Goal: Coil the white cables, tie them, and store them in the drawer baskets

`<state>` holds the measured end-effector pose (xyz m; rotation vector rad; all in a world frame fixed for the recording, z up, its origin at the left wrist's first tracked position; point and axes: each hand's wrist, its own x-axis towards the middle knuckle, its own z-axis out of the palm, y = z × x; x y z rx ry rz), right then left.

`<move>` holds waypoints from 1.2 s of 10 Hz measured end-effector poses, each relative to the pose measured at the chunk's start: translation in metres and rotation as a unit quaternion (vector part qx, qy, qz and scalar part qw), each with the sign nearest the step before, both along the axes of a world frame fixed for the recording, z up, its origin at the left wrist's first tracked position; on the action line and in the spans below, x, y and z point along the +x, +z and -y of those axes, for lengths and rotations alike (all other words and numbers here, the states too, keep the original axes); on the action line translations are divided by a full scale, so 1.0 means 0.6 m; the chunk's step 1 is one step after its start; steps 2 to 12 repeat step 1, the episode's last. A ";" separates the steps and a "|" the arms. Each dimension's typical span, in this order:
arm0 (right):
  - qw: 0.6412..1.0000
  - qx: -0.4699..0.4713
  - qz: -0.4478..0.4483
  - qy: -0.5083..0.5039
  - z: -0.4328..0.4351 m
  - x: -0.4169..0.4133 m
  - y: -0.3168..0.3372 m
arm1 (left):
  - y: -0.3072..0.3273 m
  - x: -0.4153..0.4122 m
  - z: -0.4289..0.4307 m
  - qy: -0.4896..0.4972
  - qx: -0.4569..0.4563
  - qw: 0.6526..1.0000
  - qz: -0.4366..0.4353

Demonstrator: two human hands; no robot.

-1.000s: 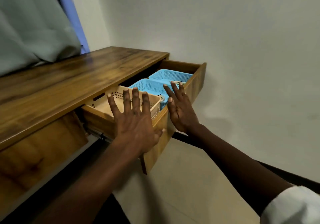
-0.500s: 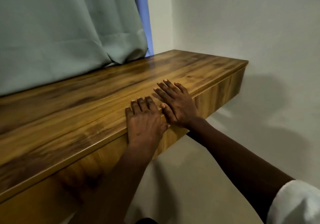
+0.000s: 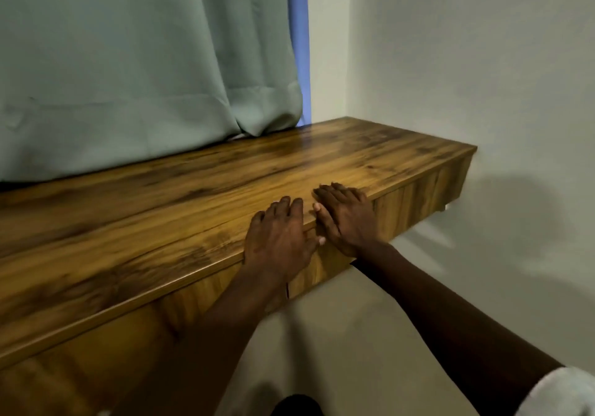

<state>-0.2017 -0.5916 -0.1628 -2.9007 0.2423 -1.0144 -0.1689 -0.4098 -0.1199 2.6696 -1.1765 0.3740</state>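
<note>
The wooden drawer sits pushed in, its front flush with the edge of the wooden desk. My left hand lies flat over the desk's front edge, palm against the drawer front and fingers on the top. Beside it my right hand presses the same way, fingers straight. Baskets and white cables are hidden inside the shut drawer.
A grey-green curtain hangs behind the desk and rests on its back edge. A white wall meets the desk's right end. Pale floor lies below the desk.
One second ago the drawer stood open with blue and beige baskets showing. Both hands pushed it in; it has been shut since half a second ago. The view has shifted right.
</note>
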 end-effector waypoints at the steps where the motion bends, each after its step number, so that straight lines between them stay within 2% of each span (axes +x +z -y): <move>1: 0.998 0.054 0.015 0.027 -0.064 -0.014 0.038 | 0.035 0.001 -0.078 -0.002 -0.123 0.992 0.007; 12: 0.998 0.054 0.015 0.027 -0.064 -0.014 0.038 | 0.035 0.001 -0.078 -0.002 -0.123 0.992 0.007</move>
